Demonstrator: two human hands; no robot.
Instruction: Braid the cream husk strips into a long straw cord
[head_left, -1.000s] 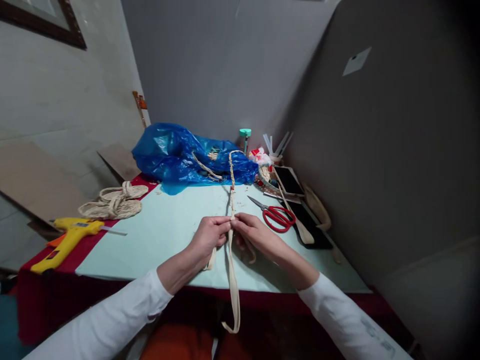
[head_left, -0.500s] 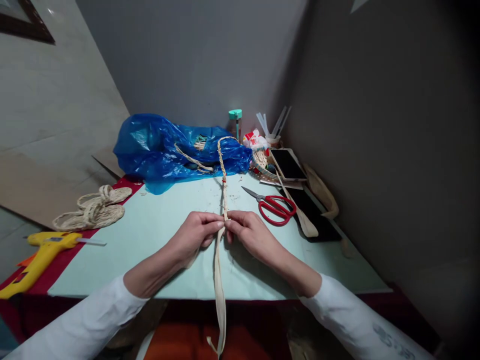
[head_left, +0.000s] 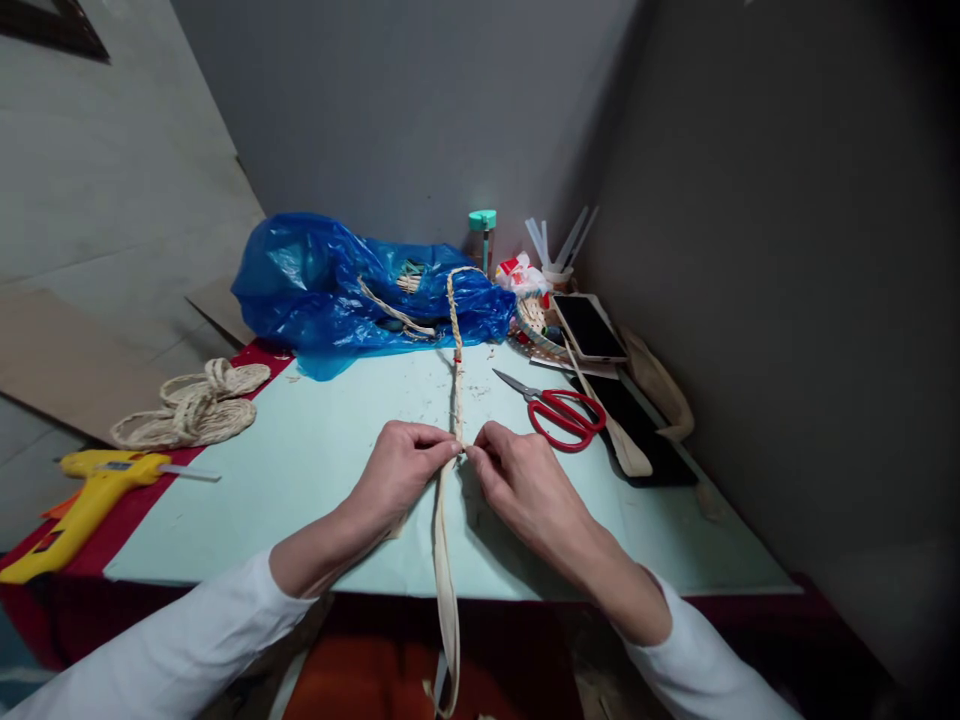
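Note:
A pale braided cord (head_left: pixel 458 385) of flat plant fibre runs toward me from the blue bag, with a small red mark partway along. My left hand (head_left: pixel 401 470) pinches its near end between thumb and forefinger. Close on the other side, my right hand (head_left: pixel 517 475) is closed too, its thumb and forefinger pinching a strand at the same spot. Below the fingers a loose flat strip (head_left: pixel 444 560) of the fibre hangs over the table's front edge. The exact crossing of strands is hidden by the fingertips.
Red-handled scissors (head_left: pixel 562 415) lie right of the cord. Farther right are a phone (head_left: pixel 589 328) and a black flat item (head_left: pixel 660 460). A blue plastic bag (head_left: pixel 315 300) fills the back. At left lie small woven sandals (head_left: pixel 191 415) and a yellow glue gun (head_left: pixel 90 500).
My right hand has drawn slightly right, its fingers more bent, opening a small gap between the hands. My left hand keeps its pinch. The whole view has shifted a little.

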